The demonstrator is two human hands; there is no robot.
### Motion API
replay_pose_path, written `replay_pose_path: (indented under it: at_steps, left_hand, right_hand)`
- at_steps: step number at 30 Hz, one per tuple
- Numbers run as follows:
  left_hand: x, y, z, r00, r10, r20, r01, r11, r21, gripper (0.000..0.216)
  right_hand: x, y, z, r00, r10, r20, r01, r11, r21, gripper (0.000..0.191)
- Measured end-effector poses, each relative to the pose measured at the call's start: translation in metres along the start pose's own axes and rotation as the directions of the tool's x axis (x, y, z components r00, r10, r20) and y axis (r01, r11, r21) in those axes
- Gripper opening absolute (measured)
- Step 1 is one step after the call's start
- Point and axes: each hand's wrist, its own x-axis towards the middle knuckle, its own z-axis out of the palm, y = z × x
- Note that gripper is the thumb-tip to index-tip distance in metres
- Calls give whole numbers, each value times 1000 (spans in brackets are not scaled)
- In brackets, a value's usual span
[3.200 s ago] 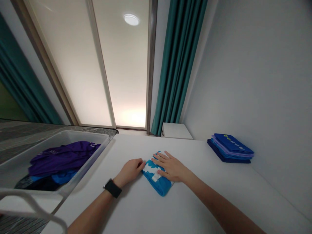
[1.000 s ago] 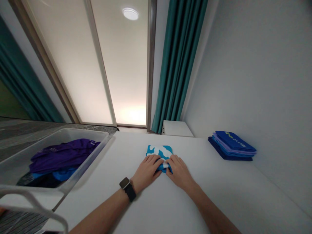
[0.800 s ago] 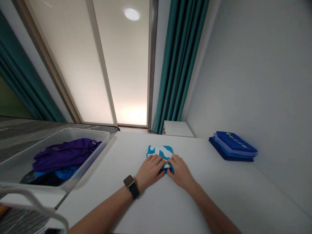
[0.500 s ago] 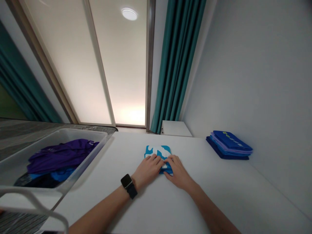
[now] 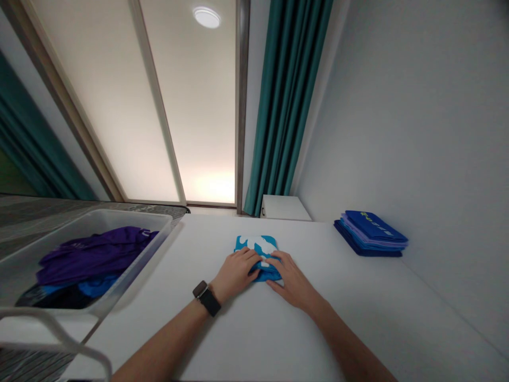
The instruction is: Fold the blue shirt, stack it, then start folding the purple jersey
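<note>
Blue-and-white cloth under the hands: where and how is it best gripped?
Probably by the left and right edges of the blue-and-white cloth, coming in low from both sides and pinching through all its layers. It lies flat and compactly folded on the white table; the left hand and right hand are at its near part.

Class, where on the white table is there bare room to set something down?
Bare tabletop shows between the right hand and the folded stack, and between the left hand and the plastic bin. It is crowded mid-table, where both hands touch the blue-and-white cloth.
</note>
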Motion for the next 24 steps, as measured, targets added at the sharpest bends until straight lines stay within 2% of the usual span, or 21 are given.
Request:
replay_pose_path:
  at_steps: [3,6,11,18,21,24]
  left_hand:
    - [-1,-5,0,1000,12,13,-12,1000,-25,23]
    - [-4,-8,-1,998,55,23,-54,998,-30,25]
    - [-5,-6,-1,999,54,-2,-54,998,-38,29]
    - [-8,2,-2,999,32,-35,-34,997,-67,28]
    - [-16,2,-3,997,71,-1,-71,995,-67,36]
    - [-22,-3,-5,992,123,16,-122,990,-74,51]
  right_hand:
    - [-9,-8,-8,998,-59,-19,58,997,-48,30]
    - [-16,-13,-11,995,-94,35,98,988,-124,32]
    - [-17,-17,-7,990,-17,142,46,978,-204,39]
    - [-17,-20,0,987,82,139,-46,968,-245,36]
    - [-17,-17,-2,987,50,155,-13,973,-231,33]
    - [-17,-8,-7,982,-33,186,72,975,-208,29]
